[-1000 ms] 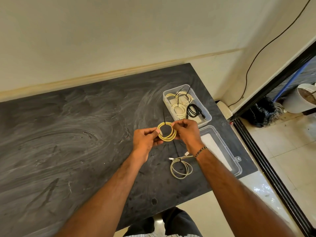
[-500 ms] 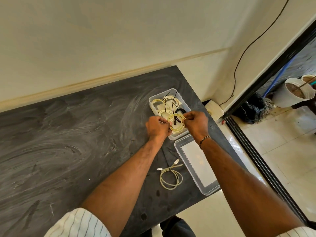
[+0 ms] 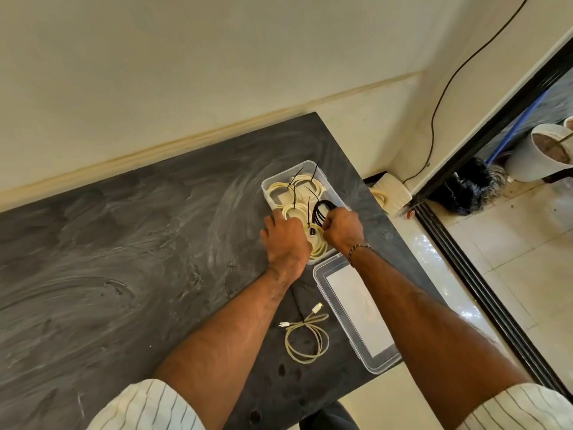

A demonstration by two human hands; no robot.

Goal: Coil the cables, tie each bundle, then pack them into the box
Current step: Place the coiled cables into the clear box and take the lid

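Dark stone counter (image 3: 124, 274), right edge: both hands, left hand (image 3: 286, 240) and right hand (image 3: 342, 229), curl round yellowish coiled cable (image 3: 319, 248) inside clear plastic box (image 3: 328, 181).

One head-worn camera here, looking steeply down and forward over the worktop (image 3: 124, 274), close above both forearms, wall beyond.

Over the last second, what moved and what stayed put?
Both hands, left and right, carried the tied yellow coil from above the table into the box, at its near end. They still hold it there. The loose cable, the lid and the bundles already in the box stayed put.
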